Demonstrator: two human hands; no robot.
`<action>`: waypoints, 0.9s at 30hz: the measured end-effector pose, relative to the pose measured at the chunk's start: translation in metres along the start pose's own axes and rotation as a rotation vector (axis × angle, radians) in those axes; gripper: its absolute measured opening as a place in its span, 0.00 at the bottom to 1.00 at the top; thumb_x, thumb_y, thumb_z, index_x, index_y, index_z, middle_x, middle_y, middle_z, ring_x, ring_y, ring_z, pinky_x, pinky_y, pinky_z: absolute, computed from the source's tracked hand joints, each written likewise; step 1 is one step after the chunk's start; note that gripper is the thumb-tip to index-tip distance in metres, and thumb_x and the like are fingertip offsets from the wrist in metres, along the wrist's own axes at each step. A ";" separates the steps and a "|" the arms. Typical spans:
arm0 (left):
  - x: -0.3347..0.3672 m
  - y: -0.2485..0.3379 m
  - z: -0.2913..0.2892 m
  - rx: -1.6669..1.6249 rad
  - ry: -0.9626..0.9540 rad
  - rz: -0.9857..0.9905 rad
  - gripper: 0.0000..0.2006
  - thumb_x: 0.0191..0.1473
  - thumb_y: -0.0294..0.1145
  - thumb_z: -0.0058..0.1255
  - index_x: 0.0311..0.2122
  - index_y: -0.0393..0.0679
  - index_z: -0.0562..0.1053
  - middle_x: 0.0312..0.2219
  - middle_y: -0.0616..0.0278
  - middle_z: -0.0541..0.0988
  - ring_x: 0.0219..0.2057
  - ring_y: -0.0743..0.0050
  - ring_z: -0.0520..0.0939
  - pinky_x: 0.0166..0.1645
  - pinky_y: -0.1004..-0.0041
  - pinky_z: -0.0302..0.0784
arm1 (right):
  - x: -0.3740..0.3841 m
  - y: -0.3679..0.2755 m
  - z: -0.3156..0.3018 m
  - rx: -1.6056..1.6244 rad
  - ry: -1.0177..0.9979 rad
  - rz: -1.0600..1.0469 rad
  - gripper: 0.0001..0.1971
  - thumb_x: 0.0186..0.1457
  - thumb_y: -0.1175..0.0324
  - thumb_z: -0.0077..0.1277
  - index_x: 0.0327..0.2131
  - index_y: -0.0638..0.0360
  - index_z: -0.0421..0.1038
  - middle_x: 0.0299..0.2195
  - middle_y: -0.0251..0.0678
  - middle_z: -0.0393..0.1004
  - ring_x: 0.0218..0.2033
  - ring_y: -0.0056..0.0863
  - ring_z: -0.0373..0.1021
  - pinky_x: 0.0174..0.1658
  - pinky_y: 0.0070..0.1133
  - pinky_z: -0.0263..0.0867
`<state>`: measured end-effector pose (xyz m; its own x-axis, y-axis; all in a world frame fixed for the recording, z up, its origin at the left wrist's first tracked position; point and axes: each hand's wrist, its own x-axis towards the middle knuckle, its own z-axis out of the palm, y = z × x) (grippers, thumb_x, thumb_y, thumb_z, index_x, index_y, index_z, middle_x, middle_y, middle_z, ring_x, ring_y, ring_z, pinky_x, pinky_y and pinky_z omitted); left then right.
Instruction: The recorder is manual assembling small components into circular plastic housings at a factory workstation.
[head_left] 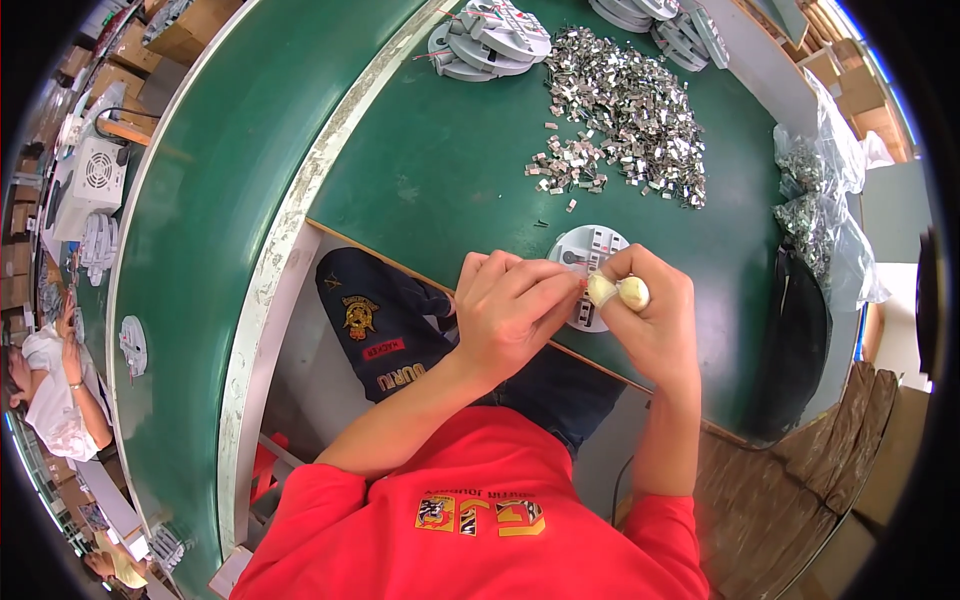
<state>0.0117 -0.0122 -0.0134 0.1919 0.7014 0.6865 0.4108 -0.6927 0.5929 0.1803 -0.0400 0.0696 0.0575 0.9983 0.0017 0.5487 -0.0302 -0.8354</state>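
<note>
A round light-grey plastic piece (575,243) with slots and dark openings lies at the near edge of the green table, partly hidden behind my hands. Over its left side, my left hand (507,308) is closed, with thumb and fingertips pressed together; whatever they grip is too small or hidden to name. My right hand (655,315) is closed too, curled over the piece's right side, its fingertips meeting those of the left. Pale yellow finger covers (633,293) wrap two of its digits. What the right hand pinches is hidden.
Beyond my hands spreads a heap of small metal parts (640,110). Stacked grey round pieces (490,45) stand at the far edge. Clear plastic bags (825,190) and a black bag (800,345) lie at right. A raised pale rail (290,220) borders the left; another person (65,385) sits beyond.
</note>
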 end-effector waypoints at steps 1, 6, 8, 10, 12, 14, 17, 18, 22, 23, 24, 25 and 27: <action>0.001 0.000 0.000 -0.005 -0.011 -0.015 0.12 0.44 0.26 0.70 0.36 0.49 0.81 0.34 0.74 0.83 0.30 0.70 0.77 0.36 0.69 0.64 | 0.000 0.001 0.000 0.007 0.005 0.004 0.07 0.45 0.79 0.57 0.31 0.65 0.72 0.25 0.41 0.76 0.25 0.33 0.73 0.31 0.27 0.69; 0.010 -0.005 -0.010 -0.098 -0.177 -0.119 0.10 0.49 0.27 0.68 0.36 0.47 0.79 0.36 0.69 0.81 0.34 0.65 0.79 0.39 0.66 0.70 | -0.002 0.009 -0.013 -0.053 -0.028 0.019 0.08 0.45 0.79 0.57 0.32 0.64 0.72 0.27 0.41 0.76 0.25 0.36 0.72 0.32 0.27 0.69; 0.014 -0.009 -0.014 -0.127 -0.222 -0.125 0.09 0.50 0.27 0.67 0.36 0.47 0.78 0.37 0.68 0.81 0.36 0.64 0.79 0.40 0.66 0.72 | -0.001 0.017 -0.015 -0.130 -0.056 -0.072 0.09 0.45 0.79 0.57 0.33 0.63 0.72 0.29 0.40 0.76 0.26 0.39 0.73 0.32 0.28 0.69; 0.018 -0.013 -0.017 -0.186 -0.315 -0.129 0.08 0.52 0.28 0.66 0.36 0.45 0.77 0.39 0.66 0.80 0.38 0.61 0.79 0.42 0.64 0.74 | 0.001 0.021 -0.016 -0.169 -0.073 -0.118 0.10 0.45 0.79 0.58 0.34 0.62 0.71 0.30 0.39 0.75 0.26 0.41 0.73 0.31 0.28 0.69; 0.018 -0.015 -0.017 -0.196 -0.323 -0.137 0.07 0.53 0.27 0.65 0.36 0.45 0.77 0.39 0.65 0.80 0.38 0.60 0.79 0.42 0.64 0.75 | 0.003 0.023 -0.017 -0.281 -0.111 -0.201 0.10 0.46 0.78 0.59 0.34 0.60 0.71 0.31 0.38 0.75 0.27 0.43 0.74 0.30 0.30 0.69; 0.019 -0.016 -0.018 -0.213 -0.341 -0.145 0.06 0.54 0.27 0.64 0.36 0.44 0.77 0.39 0.64 0.81 0.38 0.59 0.79 0.43 0.64 0.75 | 0.006 0.024 -0.018 -0.336 -0.133 -0.244 0.11 0.46 0.77 0.60 0.35 0.58 0.71 0.31 0.38 0.75 0.27 0.44 0.74 0.30 0.31 0.68; 0.020 -0.015 -0.020 -0.219 -0.343 -0.150 0.07 0.53 0.26 0.64 0.36 0.44 0.77 0.38 0.65 0.81 0.38 0.59 0.79 0.42 0.65 0.75 | 0.011 0.026 -0.019 -0.423 -0.195 -0.302 0.11 0.47 0.74 0.61 0.35 0.56 0.71 0.31 0.36 0.75 0.27 0.43 0.74 0.28 0.33 0.67; 0.020 -0.016 -0.021 -0.224 -0.345 -0.149 0.07 0.53 0.26 0.64 0.36 0.44 0.77 0.38 0.65 0.81 0.38 0.60 0.80 0.42 0.65 0.76 | 0.012 0.026 -0.019 -0.424 -0.197 -0.302 0.11 0.47 0.74 0.61 0.35 0.56 0.71 0.31 0.36 0.75 0.27 0.43 0.74 0.28 0.33 0.67; 0.020 -0.016 -0.022 -0.222 -0.353 -0.138 0.07 0.53 0.25 0.65 0.35 0.44 0.77 0.37 0.65 0.82 0.37 0.60 0.80 0.41 0.65 0.76 | 0.014 0.026 -0.019 -0.468 -0.218 -0.327 0.10 0.48 0.73 0.61 0.35 0.56 0.71 0.31 0.35 0.75 0.26 0.42 0.74 0.28 0.34 0.67; 0.020 -0.017 -0.022 -0.221 -0.350 -0.140 0.07 0.53 0.25 0.65 0.35 0.44 0.77 0.37 0.65 0.82 0.37 0.60 0.80 0.41 0.65 0.76 | 0.015 0.025 -0.018 -0.476 -0.211 -0.351 0.10 0.49 0.73 0.61 0.34 0.56 0.71 0.31 0.35 0.75 0.25 0.42 0.73 0.28 0.33 0.67; 0.020 -0.017 -0.022 -0.229 -0.342 -0.137 0.07 0.52 0.25 0.65 0.35 0.44 0.77 0.37 0.65 0.82 0.37 0.59 0.80 0.41 0.65 0.76 | 0.016 0.024 -0.016 -0.485 -0.203 -0.374 0.09 0.49 0.73 0.62 0.33 0.56 0.72 0.30 0.35 0.75 0.25 0.42 0.73 0.27 0.33 0.67; 0.020 -0.017 -0.022 -0.238 -0.334 -0.134 0.08 0.52 0.25 0.65 0.35 0.44 0.77 0.36 0.65 0.82 0.37 0.59 0.80 0.41 0.65 0.77 | 0.016 0.023 -0.015 -0.493 -0.196 -0.397 0.09 0.49 0.73 0.62 0.33 0.57 0.72 0.29 0.35 0.75 0.24 0.42 0.73 0.27 0.32 0.67; 0.019 -0.017 -0.022 -0.247 -0.324 -0.133 0.08 0.51 0.25 0.66 0.35 0.44 0.77 0.36 0.65 0.83 0.37 0.59 0.81 0.41 0.65 0.77 | 0.016 0.021 -0.016 -0.529 -0.214 -0.416 0.09 0.49 0.72 0.61 0.33 0.56 0.71 0.30 0.35 0.74 0.25 0.41 0.73 0.27 0.32 0.67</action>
<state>-0.0117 0.0092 -0.0012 0.4380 0.7765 0.4529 0.2329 -0.5847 0.7771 0.2059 -0.0255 0.0604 -0.3806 0.9182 0.1097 0.8246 0.3906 -0.4093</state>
